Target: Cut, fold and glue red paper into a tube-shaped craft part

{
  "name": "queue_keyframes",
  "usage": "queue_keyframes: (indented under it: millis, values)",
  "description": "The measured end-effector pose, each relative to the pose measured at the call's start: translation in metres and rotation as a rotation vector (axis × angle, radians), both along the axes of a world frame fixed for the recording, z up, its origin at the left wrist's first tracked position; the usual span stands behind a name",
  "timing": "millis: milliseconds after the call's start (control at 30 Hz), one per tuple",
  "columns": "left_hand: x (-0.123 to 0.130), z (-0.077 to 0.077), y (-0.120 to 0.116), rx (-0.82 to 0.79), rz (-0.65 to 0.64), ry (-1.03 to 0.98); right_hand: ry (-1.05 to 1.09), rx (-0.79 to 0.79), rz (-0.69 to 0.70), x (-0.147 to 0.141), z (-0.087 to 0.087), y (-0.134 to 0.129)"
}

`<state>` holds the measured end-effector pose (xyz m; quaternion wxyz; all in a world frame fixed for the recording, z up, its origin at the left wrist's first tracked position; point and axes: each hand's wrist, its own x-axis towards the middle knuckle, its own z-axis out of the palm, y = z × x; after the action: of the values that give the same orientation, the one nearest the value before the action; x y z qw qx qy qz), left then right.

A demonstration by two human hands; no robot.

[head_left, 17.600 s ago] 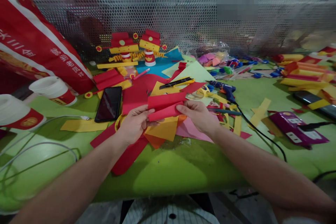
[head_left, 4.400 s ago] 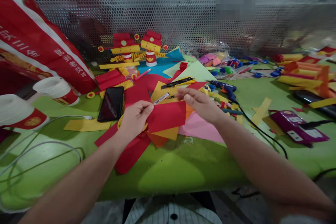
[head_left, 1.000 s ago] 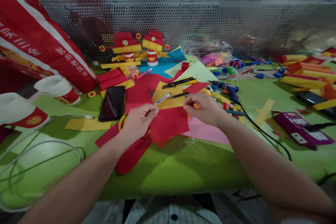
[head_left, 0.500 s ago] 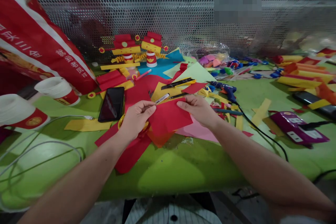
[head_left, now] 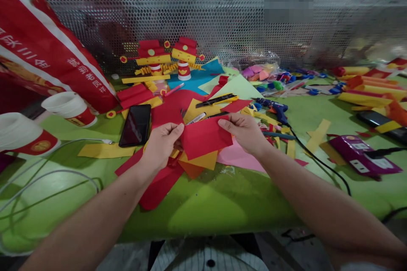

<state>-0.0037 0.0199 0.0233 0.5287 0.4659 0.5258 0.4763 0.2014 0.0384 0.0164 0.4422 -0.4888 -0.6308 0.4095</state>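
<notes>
A rectangular piece of red paper is stretched between my two hands above the green table. My left hand pinches its left end between thumb and fingers. At its upper right corner, my right hand pinches it in the same way. Just behind the paper lie a white marker and a black and yellow cutter. Under it are yellow, orange and red sheets, with a pink sheet to the right.
A black phone and paper cups are on the left. Two red and yellow paper figures stand at the back. A glue gun, its black cable and a purple power strip are on the right.
The red paper has been raised and looks shorter from top to bottom. More of the yellow sheet beneath it shows. My right hand has shifted slightly right.
</notes>
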Motion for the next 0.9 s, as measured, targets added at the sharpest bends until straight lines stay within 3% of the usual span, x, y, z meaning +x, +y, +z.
queue_keyframes:
  millis: [200,467,667,900]
  values:
    - [-0.0021,-0.0015,0.0012,-0.071,-0.017,0.006,-0.055,0.021,-0.009,-0.0009,0.0024,-0.0014]
    - [-0.0031,0.0001,0.0031,0.136,-0.029,0.312,-0.07,0.008,-0.006,-0.0003,0.004,-0.0001]
    - [-0.0037,0.0037,0.0008,0.192,-0.078,0.456,-0.096,0.02,0.02,0.0017,0.0052,0.0006]
    - [-0.0059,-0.0014,0.0025,0.131,-0.114,0.275,0.006,-0.081,0.034,0.0024,0.0027,0.0015]
